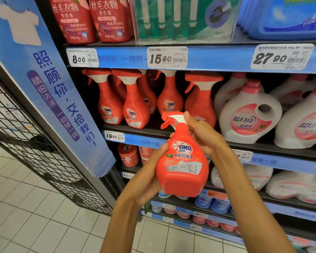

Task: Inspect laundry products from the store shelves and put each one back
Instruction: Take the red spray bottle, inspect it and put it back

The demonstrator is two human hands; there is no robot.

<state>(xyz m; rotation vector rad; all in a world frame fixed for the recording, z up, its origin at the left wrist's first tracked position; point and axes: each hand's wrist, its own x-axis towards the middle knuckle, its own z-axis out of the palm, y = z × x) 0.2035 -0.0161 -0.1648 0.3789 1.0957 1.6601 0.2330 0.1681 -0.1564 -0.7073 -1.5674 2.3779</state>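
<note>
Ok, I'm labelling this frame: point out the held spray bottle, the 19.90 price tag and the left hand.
spray bottle (182, 161), head view, front label.
19.90 price tag (114, 136), head view, printed digits.
left hand (150, 179), head view, palm edge beside the bottle.

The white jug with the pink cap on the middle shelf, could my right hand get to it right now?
Probably not yet: the right hand grips the spray bottle at its neck. The white jug itself stands unobstructed at the shelf front.

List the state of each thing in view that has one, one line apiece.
Held spray bottle: off the shelf, upright, label facing the camera.
Left hand: cups the bottle's lower body.
Right hand: grips the bottle's neck below the trigger.
Shelved spray bottles: standing upright in a row.
White jugs: upright on the shelf, pink caps on.
</note>
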